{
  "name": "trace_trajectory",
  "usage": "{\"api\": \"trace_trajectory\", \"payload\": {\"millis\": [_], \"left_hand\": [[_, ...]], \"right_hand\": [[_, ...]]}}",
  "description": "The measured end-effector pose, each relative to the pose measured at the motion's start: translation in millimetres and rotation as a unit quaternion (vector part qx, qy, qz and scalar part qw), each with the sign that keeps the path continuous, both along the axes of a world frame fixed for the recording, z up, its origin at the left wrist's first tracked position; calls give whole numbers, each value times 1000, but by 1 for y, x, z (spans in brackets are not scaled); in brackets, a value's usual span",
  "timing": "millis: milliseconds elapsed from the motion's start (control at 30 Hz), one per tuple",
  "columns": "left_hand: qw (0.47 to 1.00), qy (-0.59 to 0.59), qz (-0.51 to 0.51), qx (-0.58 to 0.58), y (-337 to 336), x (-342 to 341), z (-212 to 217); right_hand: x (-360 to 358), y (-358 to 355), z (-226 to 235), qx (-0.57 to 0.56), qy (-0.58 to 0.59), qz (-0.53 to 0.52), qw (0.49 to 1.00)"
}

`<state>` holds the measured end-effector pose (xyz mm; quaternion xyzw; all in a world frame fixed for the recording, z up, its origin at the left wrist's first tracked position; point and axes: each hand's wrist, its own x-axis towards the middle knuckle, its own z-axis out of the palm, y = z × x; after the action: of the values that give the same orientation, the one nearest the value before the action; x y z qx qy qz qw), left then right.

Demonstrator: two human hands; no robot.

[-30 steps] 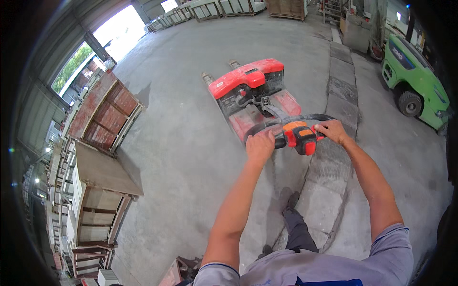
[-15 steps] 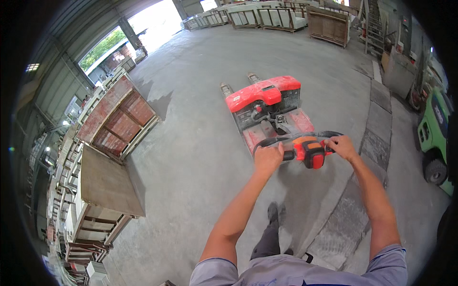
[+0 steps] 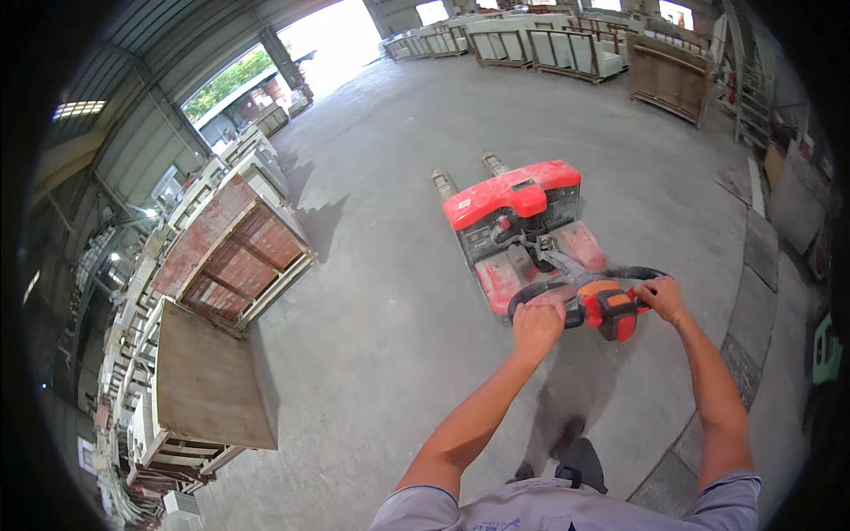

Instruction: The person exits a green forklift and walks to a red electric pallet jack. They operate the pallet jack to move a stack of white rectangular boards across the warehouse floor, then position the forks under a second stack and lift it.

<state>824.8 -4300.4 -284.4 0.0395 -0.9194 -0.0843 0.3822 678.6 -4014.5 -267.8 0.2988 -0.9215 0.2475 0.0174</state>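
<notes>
In front of me stands a red and black electric pallet truck (image 3: 512, 196), dusty, its two forks (image 3: 445, 184) pointing away with nothing visible on them. Its tiller handle (image 3: 611, 311), black with orange and red parts, reaches back toward my body. My left hand (image 3: 538, 326) is closed round the black grip on the left side. On the opposite grip my right hand (image 3: 660, 297) is wrapped, fingers near the red control part. Both arms are stretched forward. The undersides of the grips are hidden by my hands.
Wooden crates and framed racks (image 3: 217, 372) line the left side. More white slabs in frames (image 3: 567, 53) stand at the back, beside a brown wooden crate (image 3: 668, 81). A bright doorway (image 3: 332, 44) opens far left. Dark floor plates (image 3: 744, 354) run along the right; part of a green vehicle (image 3: 827, 350) shows there.
The whole scene has shifted right and slightly down in view, and the green vehicle has mostly left the right edge. My legs have changed position; both hands keep their grip.
</notes>
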Motion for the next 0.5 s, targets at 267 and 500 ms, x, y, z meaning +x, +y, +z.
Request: {"api": "trace_trajectory", "payload": {"millis": [267, 500], "left_hand": [[998, -33, 54, 20, -34, -214, 10], [996, -3, 82, 30, -66, -398, 25]], "right_hand": [[-227, -46, 25, 10, -25, -1, 1000], [-426, -88, 39, -32, -16, 28, 999]]}}
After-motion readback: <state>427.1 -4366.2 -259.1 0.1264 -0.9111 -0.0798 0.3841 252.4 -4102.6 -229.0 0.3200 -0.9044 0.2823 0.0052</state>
